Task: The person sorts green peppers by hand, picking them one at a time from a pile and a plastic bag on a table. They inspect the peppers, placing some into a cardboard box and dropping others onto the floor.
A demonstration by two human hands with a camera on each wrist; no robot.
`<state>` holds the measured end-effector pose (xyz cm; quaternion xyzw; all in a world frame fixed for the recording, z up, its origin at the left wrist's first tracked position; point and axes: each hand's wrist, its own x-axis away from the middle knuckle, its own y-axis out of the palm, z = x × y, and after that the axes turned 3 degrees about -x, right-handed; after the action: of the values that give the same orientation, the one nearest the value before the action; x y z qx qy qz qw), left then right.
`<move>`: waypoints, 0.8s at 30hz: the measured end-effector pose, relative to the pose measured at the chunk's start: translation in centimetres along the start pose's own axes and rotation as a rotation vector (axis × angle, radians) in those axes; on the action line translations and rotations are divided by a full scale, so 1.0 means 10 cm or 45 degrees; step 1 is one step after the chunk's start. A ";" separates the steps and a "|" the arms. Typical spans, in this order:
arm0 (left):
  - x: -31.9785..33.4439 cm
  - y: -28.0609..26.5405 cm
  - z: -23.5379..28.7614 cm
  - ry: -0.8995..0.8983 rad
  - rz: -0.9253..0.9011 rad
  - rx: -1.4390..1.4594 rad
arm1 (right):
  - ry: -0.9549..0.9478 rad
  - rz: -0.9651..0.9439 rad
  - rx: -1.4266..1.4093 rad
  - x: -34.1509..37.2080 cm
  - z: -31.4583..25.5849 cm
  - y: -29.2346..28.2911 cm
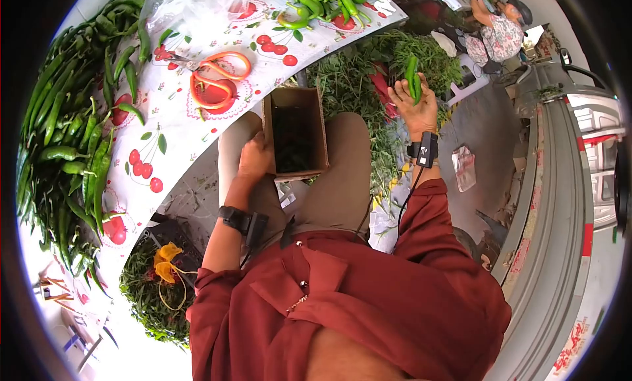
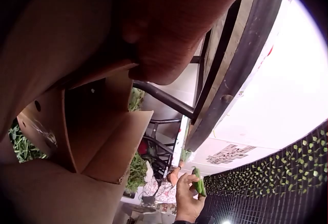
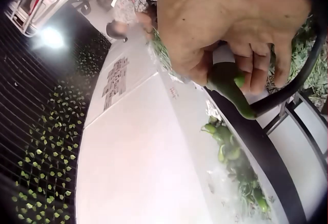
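Between the person's knees stands an open cardboard box (image 1: 323, 132), its inside dark with some green at the bottom. The left hand (image 1: 255, 157) grips the box's left edge with curled fingers; it looms close in the left wrist view (image 2: 166, 34), above the box flap (image 2: 120, 149). Raised to the right of the box, palm up, the right hand (image 1: 419, 111) holds green peppers (image 1: 412, 78) between thumb and fingers. In the right wrist view the hand (image 3: 230, 24) partly hides the green pepper (image 3: 230, 90) it pinches.
A cherry-patterned table (image 1: 178, 134) carries a large pile of green peppers (image 1: 59, 127) at left, more peppers (image 1: 322, 2) at the top and orange-handled scissors (image 1: 220, 78). Leafy stems (image 1: 352, 68) lie beyond the box. Another person (image 1: 500, 35) is at upper right.
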<state>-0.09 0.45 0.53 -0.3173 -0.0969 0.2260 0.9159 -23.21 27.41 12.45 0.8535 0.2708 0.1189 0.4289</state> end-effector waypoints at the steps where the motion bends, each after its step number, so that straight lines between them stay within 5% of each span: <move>1: -0.01 0.01 -0.01 0.006 -0.009 0.002 | -0.020 0.038 -0.020 0.02 -0.04 -0.05; 4: -0.01 0.01 0.03 0.022 0.010 0.003 | -0.077 0.108 -0.057 0.10 -0.10 -0.13; 6: -0.01 -0.02 0.08 -0.021 -0.027 -0.031 | 0.118 -0.067 -0.168 0.13 -0.10 -0.11; 12: 0.00 -0.03 0.09 0.006 -0.015 -0.049 | 0.219 -0.034 0.223 0.22 0.26 0.21; 18: 0.02 -0.06 0.10 -0.020 -0.022 -0.029 | 0.426 -0.204 1.231 0.34 0.69 0.69; 24: 0.02 -0.07 0.08 -0.044 -0.056 -0.012 | 0.503 -0.238 1.286 0.34 1.07 0.66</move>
<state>0.12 0.49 1.58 -0.3157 -0.1207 0.2108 0.9173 -13.36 18.96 11.18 0.8870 0.4443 0.0935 -0.0843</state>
